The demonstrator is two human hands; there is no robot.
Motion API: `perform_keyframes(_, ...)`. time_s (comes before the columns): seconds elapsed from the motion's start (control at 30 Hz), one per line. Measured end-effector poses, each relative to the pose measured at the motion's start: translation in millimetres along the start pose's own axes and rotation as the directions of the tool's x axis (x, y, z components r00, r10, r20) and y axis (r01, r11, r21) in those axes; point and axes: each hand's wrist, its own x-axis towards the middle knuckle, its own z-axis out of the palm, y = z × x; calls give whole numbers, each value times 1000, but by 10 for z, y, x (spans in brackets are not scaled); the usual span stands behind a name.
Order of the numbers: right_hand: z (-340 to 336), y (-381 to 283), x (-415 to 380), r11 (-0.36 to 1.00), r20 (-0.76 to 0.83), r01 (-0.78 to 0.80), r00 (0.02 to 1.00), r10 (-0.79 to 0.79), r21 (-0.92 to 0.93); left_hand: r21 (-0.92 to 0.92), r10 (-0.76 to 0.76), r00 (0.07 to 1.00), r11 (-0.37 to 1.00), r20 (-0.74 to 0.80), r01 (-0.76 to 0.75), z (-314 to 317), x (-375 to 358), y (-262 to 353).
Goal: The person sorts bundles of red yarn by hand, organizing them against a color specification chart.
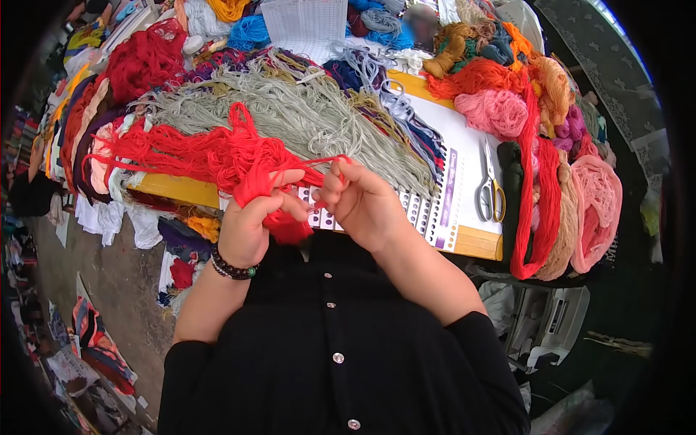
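A tangled skein of bright red yarn (217, 156) lies across the front of the table and runs into my left hand (254, 221). The fingers of that hand are closed round a bunch of it, and a loose end hangs below. My right hand (359, 199) is close beside, with thumb and fingers pinched on a few red strands drawn out from the bunch. Behind both hands spreads a wide heap of grey-green yarn (312, 119). Under them, partly hidden, is a white card with rows of punched holes (417, 210).
Scissors (490, 188) with yellow-and-dark handles lie on white card at the right. Past them, red, tan and pink skeins (598, 206) hang over the table's edge. A printed sheet (304, 25) stands at the back among piled yarns. A pale machine (551, 322) sits below right.
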Motion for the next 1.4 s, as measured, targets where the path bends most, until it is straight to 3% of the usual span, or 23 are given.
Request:
perform_keyframes(0.03, -61, -14, 15, 999, 80, -28, 996, 31, -35, -11, -16, 997, 1000, 81, 17, 15, 0, 13)
perform_keyframes(0.07, 85, -40, -25, 960, -29, -47, 999, 41, -276, -21, -31, 986, 999, 162, 34, 41, 1, 28)
perform_keyframes(0.13, 351, -10, -124, 897, -78, -64, 996, 33, -437, -26, -53, 987, 998, 151, 58, 153, -2, 27)
perform_keyframes(0.27, 201, 146, -51, 853, -67, -58, 997, 27, -519, 181, -39, 989, 983, 144, 12, 182, -2, -37)
perform_keyframes(0.37, 225, 141, -50, 858, -90, -60, 996, 15, -510, 236, -2, 993, 971, 117, -26, 214, -13, -45)
perform_keyframes(0.43, 222, 128, -72, 875, -60, -56, 998, 31, -481, 129, -78, 986, 990, 147, 59, 163, -6, -46)
perform_keyframes(0.57, 243, 118, -94, 902, 8, -10, 1000, 15, -431, 68, -69, 980, 996, 187, 57, 110, -3, 27)
perform_keyframes(0.63, 292, 108, -109, 901, -9, -14, 1000, 11, -433, 43, -70, 997, 997, 38, 68, 176, 4, 39)
perform_keyframes(0.9, 256, 87, -122, 912, -38, -35, 999, 21, -408, -18, -13, 997, 1000, -71, 12, 178, 12, -83)
perform_keyframes(0.97, 144, 97, -99, 767, -25, 119, 985, -173, -631, -43, -11, 996, 999, -92, 7, 183, 39, -55)
perform_keyframes(1.0, 87, 10, -64, 280, 212, 378, 850, -482, -882, -45, 9, 995, 999, -98, -14, 189, 57, -24)
perform_keyframes(1.03, 18, -132, -37, -321, 535, 431, 618, -576, -844, -164, -35, 996, 986, -78, 22, 9, 110, -48)
perform_keyframes(1.07, 43, -298, -97, -404, 524, 336, 607, -598, -851, -339, 4, 1000, 941, -9, -7, -159, 191, -17)
perform_keyframes(1.1, 5, -455, -122, 84, 316, 477, 693, -648, -875, -538, -40, 997, 843, -72, -5, -205, 229, 160)
perform_keyframes(1.13, -43, -626, -173, 549, 123, 503, 802, -584, -668, -622, -42, 990, 782, -138, -53, -387, 263, 292)
perform_keyframes(1.17, 16, -903, -345, 837, 83, 423, 903, -422, -348, -694, 65, 996, 720, 64, -2, -782, 366, 323)
perform_keyframes(1.2, 83, -1111, -564, 951, 139, 310, 941, -307, 3, -567, 14, 971, 810, -240, -152, -841, 402, 499)
perform_keyframes(1.23, -1, -1248, -676, 949, 346, 250, 887, -304, 193, -484, 8, 935, 854, -354, -191, -1010, 473, 618)
perform_keyframes(1.27, -63, -1345, -834, 929, 317, 277, 883, -347, 245, -651, -7, 981, 749, -193, -122, -1514, 567, 616)
perform_keyframes(1.33, -358, -1553, -1052, 935, 272, 328, 895, -353, 134, -733, -4, 995, 677, -99, -70, -2281, 715, 592)
perform_keyframes(1.4, -752, -1803, -1232, 940, 6, 337, 941, -337, -54, -523, -22, 897, 819, -442, -237, -2616, 809, 615)
